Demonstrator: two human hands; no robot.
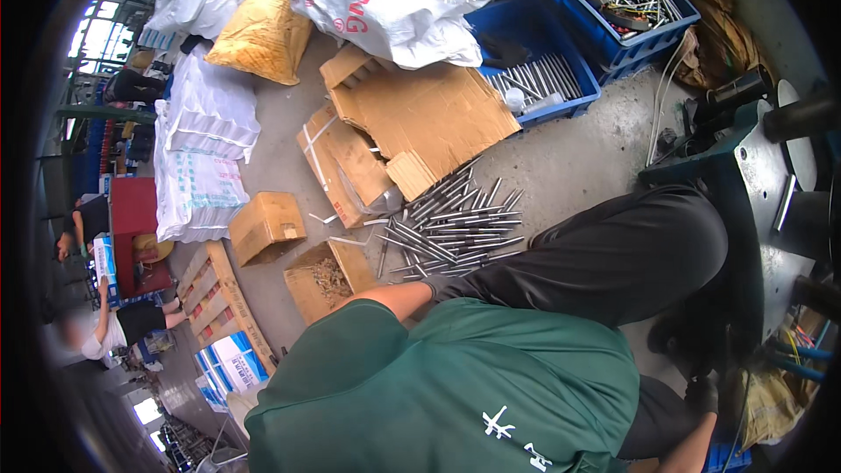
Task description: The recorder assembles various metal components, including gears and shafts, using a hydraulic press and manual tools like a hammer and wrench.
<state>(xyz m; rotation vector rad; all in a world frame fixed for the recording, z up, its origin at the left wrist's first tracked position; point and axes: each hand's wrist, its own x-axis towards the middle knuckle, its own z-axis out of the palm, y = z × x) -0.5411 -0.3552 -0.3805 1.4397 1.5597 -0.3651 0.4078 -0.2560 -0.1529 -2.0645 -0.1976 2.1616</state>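
My left arm reaches from the green sleeve toward a pile of metal rods [460, 232] on the floor. My left hand [444, 285], in a grey glove, is at the near edge of the pile beside my dark trouser leg. Its fingers are mostly hidden, so a grip does not show. At the lower right, my right hand [702, 392] wears a dark glove and is near the base of a machine [760, 210]. The fingers of that hand are too dark to make out. A single short rod [784, 203] rests on the machine's metal plate.
Flattened cardboard [438, 118] lies beyond the rods. Blue crates [585, 98] of rods stand at the far right. An open carton [357, 264] holds small brownish pieces. Left are a closed carton [267, 228], a wooden pallet [226, 293] and white sacks [206, 184]. People work farther left.
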